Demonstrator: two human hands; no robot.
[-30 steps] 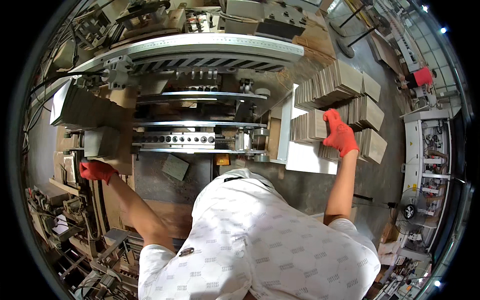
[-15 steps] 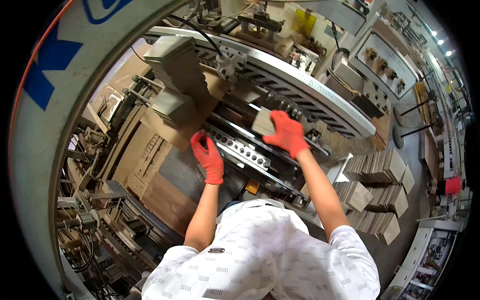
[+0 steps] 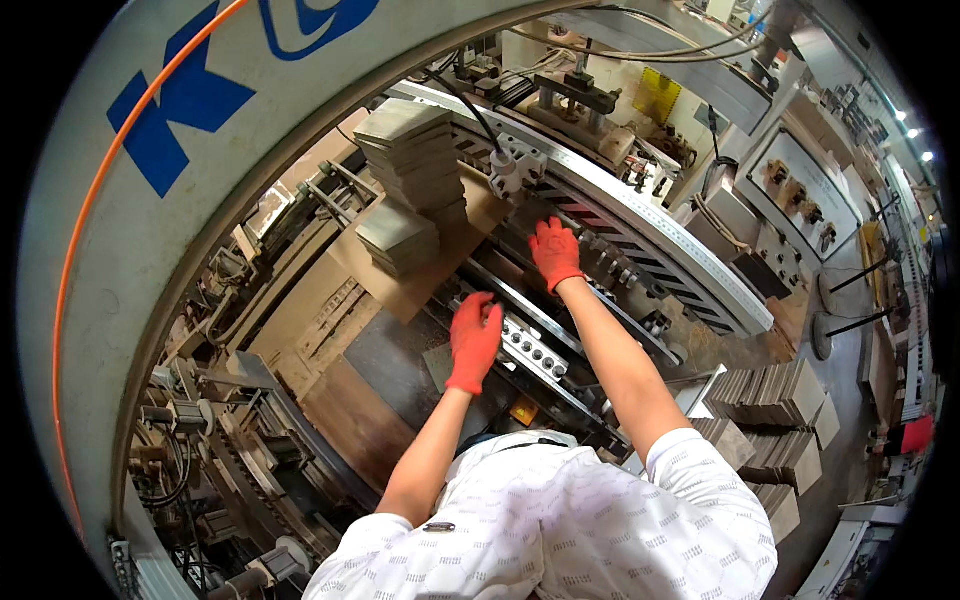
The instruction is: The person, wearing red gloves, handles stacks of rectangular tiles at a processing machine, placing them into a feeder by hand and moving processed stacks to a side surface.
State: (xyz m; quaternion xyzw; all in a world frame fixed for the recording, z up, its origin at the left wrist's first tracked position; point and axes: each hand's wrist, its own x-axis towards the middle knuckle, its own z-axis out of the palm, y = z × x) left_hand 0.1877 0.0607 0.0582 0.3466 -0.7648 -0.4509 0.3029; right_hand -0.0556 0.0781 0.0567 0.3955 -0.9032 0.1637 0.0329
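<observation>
Both hands wear red gloves. My right hand (image 3: 556,256) reaches over the rails of a machine, fingers apart and pointing away, close to the white clamp-like block (image 3: 515,173). No board shows in it; what lies under its fingertips is dark and hard to make out. My left hand (image 3: 475,345) is loosely curled beside a pale metal strip (image 3: 533,352) with a row of round dark knobs, thumb apart from the fingers and nothing visible in it. Stacks of thin square boards (image 3: 405,150) stand on a brown sheet (image 3: 405,295) to the left.
More stacked boards (image 3: 770,395) stand at the right. Beyond the rails runs a long pale guide bar (image 3: 640,215) with striped marking. A big grey machine arch (image 3: 75,330) with an orange cable curves along the left. A control panel (image 3: 800,185) with knobs sits at the far right.
My right hand has moved left and farther away, and the board it held is no longer seen in it. My left hand has shifted right to the knobbed strip. The view has turned slightly.
</observation>
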